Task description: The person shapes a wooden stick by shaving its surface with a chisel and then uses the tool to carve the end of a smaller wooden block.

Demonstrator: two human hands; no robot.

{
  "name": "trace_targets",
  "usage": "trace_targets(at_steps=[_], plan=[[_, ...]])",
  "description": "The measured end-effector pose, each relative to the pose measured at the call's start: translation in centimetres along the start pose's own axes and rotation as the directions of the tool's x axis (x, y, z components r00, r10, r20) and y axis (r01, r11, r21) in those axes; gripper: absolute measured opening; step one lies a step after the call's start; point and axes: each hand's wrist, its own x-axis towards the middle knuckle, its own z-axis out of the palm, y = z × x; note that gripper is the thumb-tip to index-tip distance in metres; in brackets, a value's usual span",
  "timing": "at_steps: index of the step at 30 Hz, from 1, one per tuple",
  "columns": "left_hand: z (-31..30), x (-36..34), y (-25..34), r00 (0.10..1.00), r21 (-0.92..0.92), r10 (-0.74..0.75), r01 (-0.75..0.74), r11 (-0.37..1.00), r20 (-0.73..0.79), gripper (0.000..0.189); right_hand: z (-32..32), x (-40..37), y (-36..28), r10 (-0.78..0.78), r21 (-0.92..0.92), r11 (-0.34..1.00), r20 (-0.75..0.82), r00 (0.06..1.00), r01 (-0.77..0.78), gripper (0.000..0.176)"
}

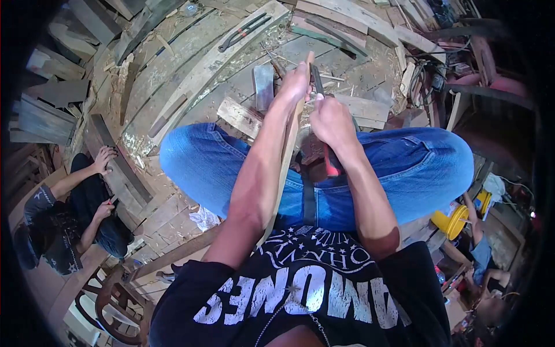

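Note:
My left hand [295, 85] is closed around a long, narrow wooden strip [289, 151], which runs from beyond my fingers back along my forearm toward my chest. My right hand [333, 120] grips a red-handled tool [331, 166] whose dark metal end sticks out past the fist, close beside the strip. The tool's exact kind is hidden by my fingers. Both hands are close together above my lap, between my spread knees. Just past my left wrist lie a grey wooden block [263, 87] and a pale board offcut [239, 117].
Long-handled pliers [243, 33] rest on a curved plank [231, 58] ahead. Stacked boards [341, 26] and shavings cover the floor. At left a co-worker's hands [104, 160] touch a beam [118, 165]. Right, a yellow bucket [446, 224] stands near another person.

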Motion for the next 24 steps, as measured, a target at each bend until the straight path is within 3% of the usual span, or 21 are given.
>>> trace_targets(at_steps=[1,3,7,13,15,18,19,20,22,23,24], plan=[[0.1,0.0,-0.1,1.0,-0.003,0.0,0.0,1.0,0.002,0.056,-0.1,0.2,0.1,0.001,-0.003,1.0,0.0,1.0,-0.001,0.045],[0.0,0.0,-0.1,0.998,0.149,0.049,-0.043,0.988,-0.038,0.06,-0.4,0.7,0.0,0.088,0.014,0.996,0.148,0.985,-0.091,0.046],[0.4,0.2,-0.1,0.996,0.255,0.069,-0.051,0.966,-0.062,0.065,-1.1,1.0,-0.4,0.035,0.073,0.996,0.145,0.989,-0.046,0.047],[0.4,0.1,0.2,0.996,0.35,0.06,-0.033,0.936,-0.064,0.067,-1.2,1.4,-0.3,0.093,0.057,0.993,0.185,0.978,-0.105,0.046],[0.5,-0.3,0.3,0.981,0.545,0.166,-0.082,0.834,-0.105,0.068,-0.8,1.8,0.1,0.04,0.031,0.998,0.184,0.982,-0.047,0.053],[0.3,0.3,0.2,0.971,0.657,0.197,-0.062,0.751,-0.133,0.07,0.6,2.2,0.2,0.023,-0.003,1.0,0.123,0.992,-0.022,0.053],[0.1,0.0,0.3,0.972,0.657,0.194,-0.061,0.752,-0.131,0.07,1.1,2.3,0.3,0.025,-0.002,1.0,0.091,0.996,-0.025,0.051],[-0.1,-1.1,1.4,0.991,0.598,0.096,-0.019,0.801,-0.098,0.071,1.9,2.0,0.4,0.029,-0.004,1.0,0.094,0.995,-0.029,0.051],[0.0,-1.1,1.7,0.999,0.543,0.014,0.016,0.84,-0.051,0.072,3.0,2.0,0.2,-0.036,-0.049,0.998,-0.127,0.991,0.03,0.049],[0.1,0.3,0.1,0.997,0.537,0.044,-0.003,0.844,-0.064,0.073,2.2,2.2,-0.4,0.139,0.07,0.988,0.002,0.99,-0.139,0.042],[0.0,1.2,-0.8,0.994,0.533,0.077,-0.022,0.846,-0.081,0.073,1.6,3.1,0.0,0.135,0.072,0.988,-0.002,0.991,-0.135,0.042]])
